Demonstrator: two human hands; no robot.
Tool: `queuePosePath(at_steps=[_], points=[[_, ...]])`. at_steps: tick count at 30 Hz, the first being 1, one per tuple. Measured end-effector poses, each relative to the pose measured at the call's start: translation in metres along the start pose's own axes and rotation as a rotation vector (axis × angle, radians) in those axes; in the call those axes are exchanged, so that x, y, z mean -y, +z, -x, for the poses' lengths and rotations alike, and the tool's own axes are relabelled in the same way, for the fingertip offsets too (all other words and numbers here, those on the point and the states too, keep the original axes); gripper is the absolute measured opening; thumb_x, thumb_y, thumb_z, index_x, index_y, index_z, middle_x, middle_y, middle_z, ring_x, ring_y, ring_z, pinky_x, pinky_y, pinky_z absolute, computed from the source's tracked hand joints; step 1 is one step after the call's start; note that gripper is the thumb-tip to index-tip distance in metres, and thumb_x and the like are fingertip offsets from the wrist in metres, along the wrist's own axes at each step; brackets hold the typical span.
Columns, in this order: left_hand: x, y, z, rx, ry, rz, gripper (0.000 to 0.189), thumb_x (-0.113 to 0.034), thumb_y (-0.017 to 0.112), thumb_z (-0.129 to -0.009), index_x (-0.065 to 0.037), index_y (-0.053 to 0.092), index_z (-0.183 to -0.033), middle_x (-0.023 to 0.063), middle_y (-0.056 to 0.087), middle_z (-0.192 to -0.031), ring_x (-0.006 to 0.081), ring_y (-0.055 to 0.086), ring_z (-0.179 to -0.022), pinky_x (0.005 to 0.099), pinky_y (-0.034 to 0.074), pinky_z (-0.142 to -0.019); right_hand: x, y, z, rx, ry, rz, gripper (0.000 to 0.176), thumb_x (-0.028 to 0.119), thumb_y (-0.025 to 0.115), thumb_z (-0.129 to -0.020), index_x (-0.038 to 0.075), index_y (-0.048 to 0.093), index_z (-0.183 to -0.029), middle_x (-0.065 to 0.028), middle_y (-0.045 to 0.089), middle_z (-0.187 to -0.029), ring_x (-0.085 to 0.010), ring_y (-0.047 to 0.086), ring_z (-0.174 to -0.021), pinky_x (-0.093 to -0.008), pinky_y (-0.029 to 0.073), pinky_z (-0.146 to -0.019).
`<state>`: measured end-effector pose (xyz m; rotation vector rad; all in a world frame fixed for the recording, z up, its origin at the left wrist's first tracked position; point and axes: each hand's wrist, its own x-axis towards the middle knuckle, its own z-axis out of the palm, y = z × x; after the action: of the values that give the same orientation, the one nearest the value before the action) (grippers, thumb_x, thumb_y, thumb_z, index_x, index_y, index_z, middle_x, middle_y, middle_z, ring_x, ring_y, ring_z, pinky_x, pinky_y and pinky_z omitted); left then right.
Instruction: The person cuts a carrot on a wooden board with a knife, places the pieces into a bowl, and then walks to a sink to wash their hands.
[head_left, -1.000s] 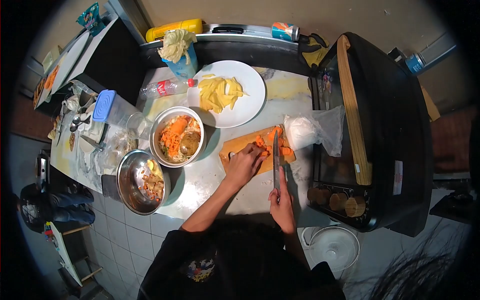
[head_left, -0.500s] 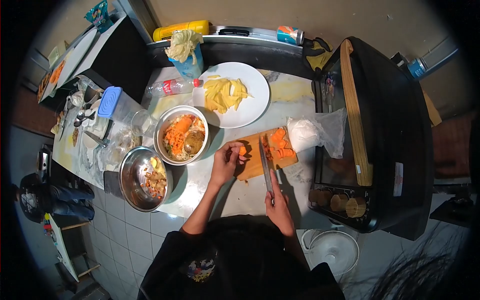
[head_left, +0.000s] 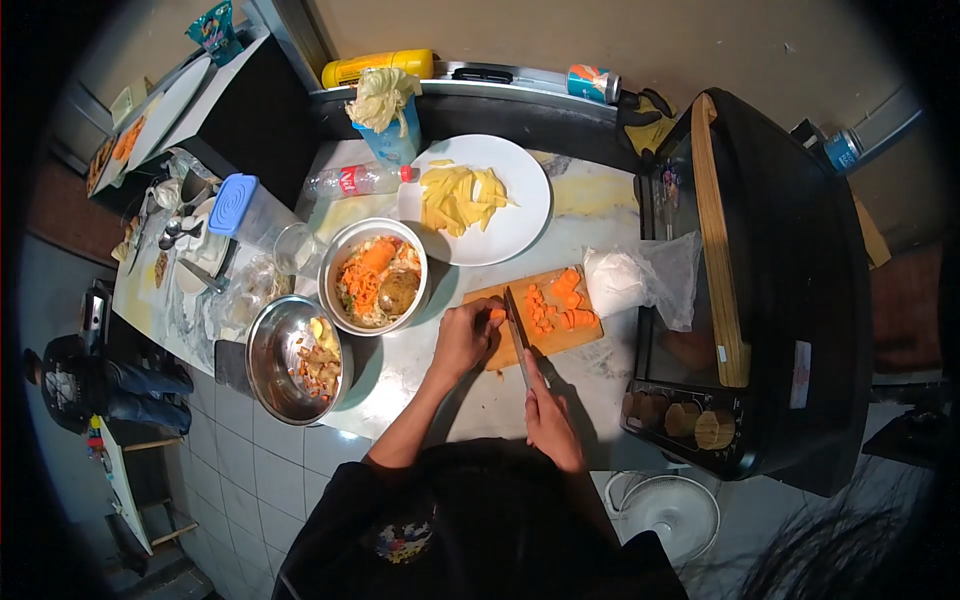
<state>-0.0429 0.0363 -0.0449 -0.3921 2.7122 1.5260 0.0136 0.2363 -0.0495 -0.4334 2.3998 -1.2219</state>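
My left hand (head_left: 464, 338) pinches a short piece of carrot (head_left: 497, 315) at the left part of a wooden cutting board (head_left: 553, 349). In my right hand (head_left: 549, 418) is a knife (head_left: 516, 330), its blade upright beside the carrot piece and close to my left fingertips. Cut carrot bits (head_left: 541, 310) and larger carrot chunks (head_left: 578, 318) lie on the board right of the blade. Left of the board stands a white bowl (head_left: 326, 262) with shredded carrot, a carrot piece and a brown, potato-like item in it.
A steel bowl (head_left: 256, 385) of peelings stands at the left front. Behind the board is a white plate (head_left: 535, 200) with yellow strips. A bag of white powder (head_left: 615, 281) touches the board's right side, near a black oven (head_left: 790, 300). A person (head_left: 110, 385) stands far left.
The knife has moved left from the cut bits to the carrot piece in my left hand. The whole view has shifted slightly, the scene sitting a little lower and further right.
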Motion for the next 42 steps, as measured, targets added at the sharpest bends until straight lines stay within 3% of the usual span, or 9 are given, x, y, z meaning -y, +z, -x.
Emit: queuePosePath(at_steps=[3,7,9,16,18,24,37,39,42], points=[[0.008,0.005,-0.001,-0.057,0.046,0.032,0.023,0.002,0.068,-0.082,-0.001,0.071,-0.105,0.0197,0.069,-0.085,0.0284,0.067,-0.073,0.0353,0.051,-0.069,0.008,-0.003,-0.002,0.043,0.031,-0.058,0.067,0.003,0.04,-0.097,0.026,0.018,-0.155,-0.0197,0.054,-0.136,-0.0299,0.058,-0.046,-0.039,0.054,-0.048],[0.01,0.006,-0.002,-0.149,0.219,-0.058,0.025,0.002,0.068,-0.08,-0.001,0.071,-0.104,0.0179,0.068,-0.088,0.0329,0.067,-0.077,0.0371,0.052,-0.071,0.005,0.002,-0.002,-0.023,-0.046,0.013,0.066,0.004,0.04,-0.097,0.026,0.018,-0.155,-0.0208,0.054,-0.136,-0.0317,0.06,-0.049,-0.0399,0.055,-0.048],[0.008,0.006,-0.003,-0.148,0.228,-0.052,0.025,0.002,0.069,-0.079,-0.001,0.071,-0.104,0.0175,0.068,-0.09,0.0333,0.067,-0.079,0.0373,0.052,-0.071,0.013,-0.005,0.0,0.108,0.138,-0.152,0.07,0.004,0.042,-0.096,0.021,0.013,-0.157,-0.0176,0.036,-0.152,-0.041,0.041,-0.133,-0.051,0.036,-0.101],[0.006,0.011,-0.007,-0.093,0.238,0.007,0.023,0.004,0.069,-0.079,0.001,0.071,-0.102,0.016,0.067,-0.095,0.0332,0.067,-0.083,0.0384,0.052,-0.074,0.006,-0.004,0.005,-0.117,0.017,-0.117,0.071,0.0,0.045,-0.094,0.021,0.018,-0.156,-0.0222,0.045,-0.144,-0.0474,0.055,-0.112,-0.0488,0.047,-0.085],[0.006,0.014,-0.009,-0.106,0.234,0.002,0.023,0.005,0.07,-0.079,0.001,0.07,-0.101,0.0159,0.066,-0.095,0.0338,0.066,-0.085,0.0392,0.052,-0.074,0.006,-0.006,0.005,-0.191,0.03,-0.06,0.072,-0.002,0.047,-0.092,0.022,0.021,-0.155,-0.0269,0.056,-0.126,-0.0494,0.059,-0.097,-0.0481,0.05,-0.073],[0.006,0.018,-0.021,-0.114,0.29,-0.069,0.024,0.007,0.067,-0.08,0.002,0.07,-0.103,0.0167,0.067,-0.096,0.0306,0.069,-0.084,0.0367,0.055,-0.073,0.007,-0.012,0.003,-0.231,0.05,-0.135,0.07,-0.002,0.048,-0.093,0.022,0.023,-0.154,-0.0325,0.058,-0.084,-0.0514,0.06,-0.081,-0.0478,0.048,-0.063],[-0.006,0.019,-0.025,-0.122,0.34,-0.073,0.023,0.003,0.072,-0.078,0.001,0.071,-0.101,0.0167,0.068,-0.096,0.0323,0.069,-0.085,0.038,0.055,-0.074,0.005,-0.013,0.003,-0.264,0.063,-0.173,0.07,-0.005,0.047,-0.091,0.018,0.026,-0.153,-0.0331,0.056,-0.086,-0.0519,0.06,-0.081,-0.0425,0.048,-0.063],[-0.01,0.019,-0.017,-0.126,0.359,-0.137,0.023,0.0,0.074,-0.078,0.0,0.071,-0.101,0.0158,0.069,-0.096,0.033,0.068,-0.086,0.0387,0.054,-0.076,0.001,-0.01,0.002,-0.336,-0.011,-0.164,0.069,-0.005,0.047,-0.091,0.015,0.026,-0.154,-0.0186,0.05,-0.066,-0.0243,0.052,-0.052,-0.0337,0.044,-0.055],[-0.011,0.025,-0.01,-0.094,0.295,-0.101,0.022,-0.005,0.073,-0.079,-0.003,0.072,-0.101,0.0147,0.066,-0.097,0.0371,0.066,-0.084,0.0428,0.053,-0.072,-0.001,-0.008,0.001,-0.35,-0.02,-0.165,0.069,-0.004,0.047,-0.091,0.015,0.026,-0.154,-0.0191,0.05,-0.067,-0.0253,0.052,-0.052,-0.0336,0.044,-0.054]])
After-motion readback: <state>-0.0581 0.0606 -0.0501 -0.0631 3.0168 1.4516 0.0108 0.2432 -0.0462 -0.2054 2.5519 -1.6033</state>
